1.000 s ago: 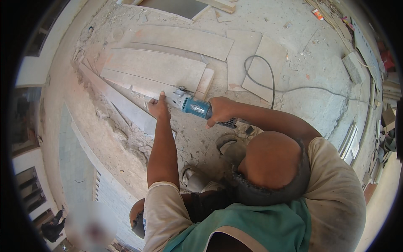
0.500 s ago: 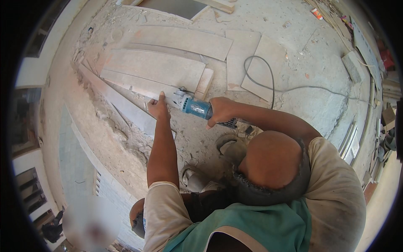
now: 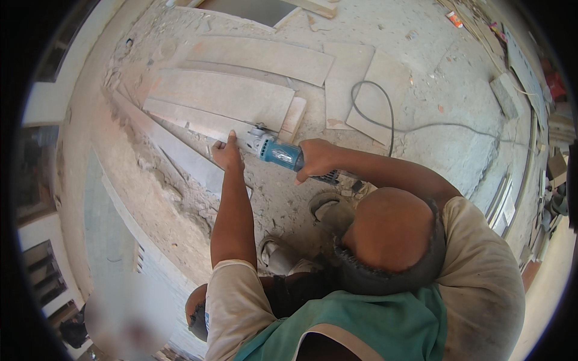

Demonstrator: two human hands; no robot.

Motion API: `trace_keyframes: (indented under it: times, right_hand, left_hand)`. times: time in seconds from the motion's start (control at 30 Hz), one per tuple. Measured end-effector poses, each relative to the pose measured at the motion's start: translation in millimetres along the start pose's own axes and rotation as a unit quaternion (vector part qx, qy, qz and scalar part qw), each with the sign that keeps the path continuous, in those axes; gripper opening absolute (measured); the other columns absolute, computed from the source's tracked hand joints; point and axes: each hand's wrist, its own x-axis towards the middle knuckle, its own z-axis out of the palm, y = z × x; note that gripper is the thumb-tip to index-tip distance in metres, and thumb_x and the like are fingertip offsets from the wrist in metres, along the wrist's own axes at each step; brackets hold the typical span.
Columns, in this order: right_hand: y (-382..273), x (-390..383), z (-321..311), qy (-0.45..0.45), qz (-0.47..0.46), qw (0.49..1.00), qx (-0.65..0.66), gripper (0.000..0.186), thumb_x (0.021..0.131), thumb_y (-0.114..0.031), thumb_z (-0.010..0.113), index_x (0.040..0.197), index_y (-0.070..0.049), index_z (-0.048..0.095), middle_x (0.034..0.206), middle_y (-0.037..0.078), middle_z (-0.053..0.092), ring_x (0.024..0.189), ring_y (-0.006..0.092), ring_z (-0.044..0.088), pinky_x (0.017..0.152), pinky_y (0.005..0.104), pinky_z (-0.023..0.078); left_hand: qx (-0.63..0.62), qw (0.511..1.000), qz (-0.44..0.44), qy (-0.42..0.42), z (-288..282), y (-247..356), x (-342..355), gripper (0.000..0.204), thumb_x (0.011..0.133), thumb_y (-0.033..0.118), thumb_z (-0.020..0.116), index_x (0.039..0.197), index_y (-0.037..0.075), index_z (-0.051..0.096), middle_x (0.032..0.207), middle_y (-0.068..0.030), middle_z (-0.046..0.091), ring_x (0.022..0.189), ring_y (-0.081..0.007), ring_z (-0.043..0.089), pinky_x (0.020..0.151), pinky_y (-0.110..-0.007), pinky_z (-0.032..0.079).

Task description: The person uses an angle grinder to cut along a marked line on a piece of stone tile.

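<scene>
My right hand [image 3: 319,157] is wrapped round the rear body of a blue angle grinder [image 3: 282,153], its metal head pointing left. The grinder's disc end sits at the right part of a narrow pale tile strip [image 3: 191,119]; I cannot tell whether the disc touches it. At the strip's near edge my left hand [image 3: 229,155] grips, one digit stretched over the top and the others curled at the edge. Beyond the strip lies a wider pale tile [image 3: 223,95], with a thin line between them. My bent knee [image 3: 388,228] is close below the grinder.
More tile pieces [image 3: 259,55] lie beyond and to the right. A black cable [image 3: 391,114] loops over the dusty floor. Another long slab [image 3: 180,153] lies to the left beside broken rubble. A loose block [image 3: 504,96] and stacked boards stand at the right.
The dark line between the strip and the wider tile looks fainter now. My hands and the grinder have hardly moved.
</scene>
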Motion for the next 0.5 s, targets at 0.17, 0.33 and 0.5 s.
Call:
trace_keyframes:
  times: [0.17, 0.33, 0.5]
  right_hand:
    - [-0.2, -1.2, 1.4, 0.005, 0.003, 1.000, 0.009, 0.073, 0.060, -0.042, 0.087, 0.104, 0.008, 0.060, 0.097, 0.026, 0.067, 0.092, 0.0354, 0.067, 0.082, 0.0405, 0.051]
    - [0.4, -4.2, 2.2, 0.007, 0.012, 1.000, 0.010, 0.072, 0.060, -0.041, 0.087, 0.106, 0.008, 0.061, 0.097, 0.025, 0.067, 0.092, 0.0351, 0.067, 0.082, 0.0405, 0.051]
    - [1.2, -7.3, 4.9, 0.028, 0.009, 0.999, 0.015, 0.069, 0.058, -0.042, 0.087, 0.098, 0.009, 0.064, 0.093, 0.025, 0.068, 0.090, 0.0353, 0.068, 0.080, 0.0398, 0.052]
  left_hand:
    - [-0.005, 1.000, 0.001, -0.015, -2.1, -5.6, 5.4, 0.067, 0.076, 0.019, 0.086, 0.123, -0.009, 0.047, 0.100, -0.0110, 0.056, 0.080, -0.0187, 0.058, 0.065, -0.031, 0.052]
    - [-0.016, 1.000, -0.006, -0.015, -2.7, -10.3, 9.3, 0.068, 0.077, 0.017, 0.086, 0.125, -0.008, 0.045, 0.102, -0.0108, 0.056, 0.085, -0.0191, 0.059, 0.067, -0.033, 0.053]
    - [0.004, 1.000, 0.017, -0.006, -1.5, -16.0, 13.4, 0.069, 0.077, 0.019, 0.086, 0.125, -0.009, 0.045, 0.101, -0.0095, 0.056, 0.084, -0.0181, 0.059, 0.067, -0.032, 0.052]
